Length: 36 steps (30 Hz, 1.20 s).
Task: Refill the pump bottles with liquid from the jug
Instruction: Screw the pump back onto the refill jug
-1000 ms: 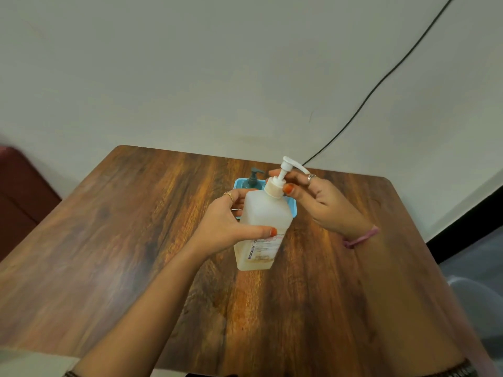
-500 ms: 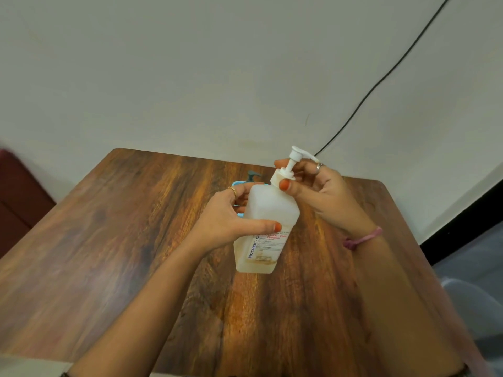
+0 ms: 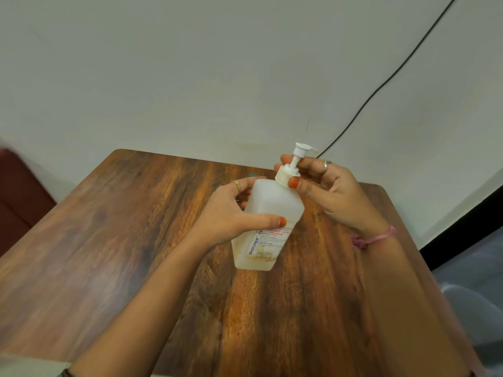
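A translucent white pump bottle (image 3: 275,208) with a printed label is held tilted to the right above the wooden table (image 3: 122,240). My left hand (image 3: 231,216) wraps around its body from the left, thumb across the front. My right hand (image 3: 329,191) pinches the white screw collar of the pump head (image 3: 292,167) between thumb and fingers. Only a thin layer of yellowish liquid shows at the bottle's bottom. No jug is in view. A sliver of a teal object (image 3: 254,174) peeks out behind my left hand; the rest is hidden.
A white wall rises right behind the table's far edge, with a black cable (image 3: 381,88) running diagonally down it. A dark red seat (image 3: 19,197) is at the left. Grey floor and a pale chair (image 3: 473,303) lie to the right.
Both hands have lifted the bottle and tipped it further right. The blue tray and dark pump bottle behind it are now almost fully hidden by the hands and bottle.
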{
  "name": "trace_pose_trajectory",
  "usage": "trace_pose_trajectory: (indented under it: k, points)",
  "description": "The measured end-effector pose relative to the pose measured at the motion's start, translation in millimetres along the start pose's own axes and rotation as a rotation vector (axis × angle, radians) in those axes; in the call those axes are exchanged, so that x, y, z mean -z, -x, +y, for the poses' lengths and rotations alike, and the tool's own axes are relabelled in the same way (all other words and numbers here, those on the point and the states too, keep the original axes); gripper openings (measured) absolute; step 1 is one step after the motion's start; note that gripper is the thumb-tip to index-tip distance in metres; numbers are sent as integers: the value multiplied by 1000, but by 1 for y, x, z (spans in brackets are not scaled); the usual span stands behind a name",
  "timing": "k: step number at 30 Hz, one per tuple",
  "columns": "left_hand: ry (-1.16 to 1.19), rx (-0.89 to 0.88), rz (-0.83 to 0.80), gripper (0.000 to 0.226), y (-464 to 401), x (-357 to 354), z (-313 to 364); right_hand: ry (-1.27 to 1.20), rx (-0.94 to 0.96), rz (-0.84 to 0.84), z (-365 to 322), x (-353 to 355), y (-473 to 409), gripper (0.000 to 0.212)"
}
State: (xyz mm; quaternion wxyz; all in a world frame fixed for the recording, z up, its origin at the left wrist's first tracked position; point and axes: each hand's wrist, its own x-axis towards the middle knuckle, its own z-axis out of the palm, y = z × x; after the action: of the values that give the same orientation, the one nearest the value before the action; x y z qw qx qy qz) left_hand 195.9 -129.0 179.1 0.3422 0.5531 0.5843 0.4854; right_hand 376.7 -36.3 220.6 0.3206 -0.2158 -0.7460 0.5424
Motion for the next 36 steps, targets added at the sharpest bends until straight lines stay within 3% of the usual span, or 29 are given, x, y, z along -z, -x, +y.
trace_pose_trajectory:
  k: [13,19,23,27,29,33,36]
  points:
    - [-46,1,153,89,-6,-11,-11,105,4,162,6,-4,2,38]
    - [-59,-32,141,80,-9,-12,-9,156,-41,339,11,-11,0,43]
    - [-62,-45,105,74,-12,-12,-10,90,-128,194,16,-1,-2,58]
    - [-66,-49,95,70,-14,-11,-10,-183,-87,43,13,1,1,47]
    - [-64,-55,93,67,-15,-11,-10,-223,-81,103,15,-7,1,45]
    - [-77,-48,105,69,-14,-13,-15,-127,-151,432,29,-27,-3,52]
    - [-71,-31,105,71,-14,-13,-20,-81,-185,388,33,-26,-4,65]
